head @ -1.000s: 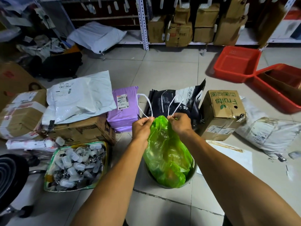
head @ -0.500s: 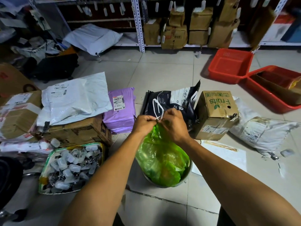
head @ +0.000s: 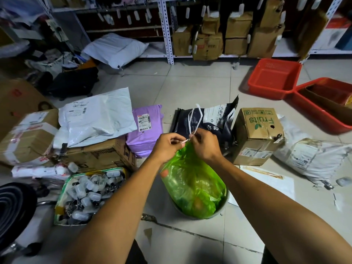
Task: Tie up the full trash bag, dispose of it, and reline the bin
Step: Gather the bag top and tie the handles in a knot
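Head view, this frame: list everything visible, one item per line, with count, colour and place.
translucent green plastic trash bag: one, green, in the bin, centre
round grey bin: one, grey, on the floor tiles
white drawstring cord: one, white, looped above the bag mouth
purple mailer parcel: one, purple, left of the hands
"Fruits" cardboard box: one, brown, right of the bag
red plastic baskets: two, red, far right
tray of clear small bottles: one, green-rimmed, lower left
left hand: pinches the cord
right hand: pinches the cord
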